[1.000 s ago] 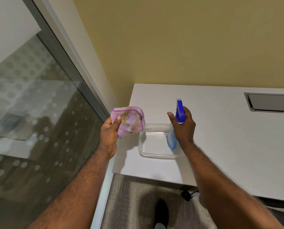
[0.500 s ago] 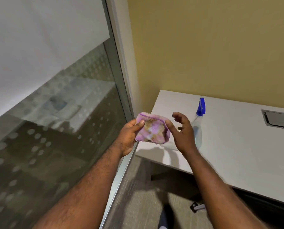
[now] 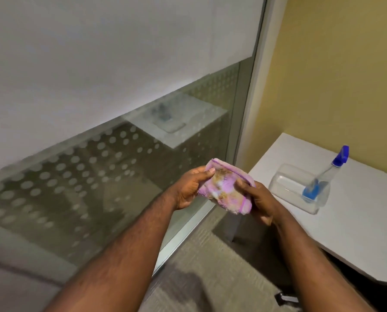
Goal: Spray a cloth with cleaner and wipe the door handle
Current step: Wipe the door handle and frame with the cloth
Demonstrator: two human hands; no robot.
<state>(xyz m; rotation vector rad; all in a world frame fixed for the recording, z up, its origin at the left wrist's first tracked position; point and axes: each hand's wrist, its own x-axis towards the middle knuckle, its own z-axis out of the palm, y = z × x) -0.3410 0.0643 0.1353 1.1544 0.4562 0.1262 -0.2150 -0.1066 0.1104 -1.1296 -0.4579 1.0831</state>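
Both hands grip the pink cloth: left hand pinches its near edge, right hand clamps the far side. Spray bottle sits in a clear tray right of the hands on the surface. Bunch the damp face outward; no door handle in view.

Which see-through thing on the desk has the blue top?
The spray bottle, leaning inside the clear tub. The tub has no top or blue parts of its own.

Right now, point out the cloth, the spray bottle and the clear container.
cloth [image 3: 224, 190]: head view, middle of its stained pink face, between both hands.
spray bottle [image 3: 340, 156]: head view, blue trigger head.
clear container [image 3: 287, 179]: head view, left part of its transparent wall.
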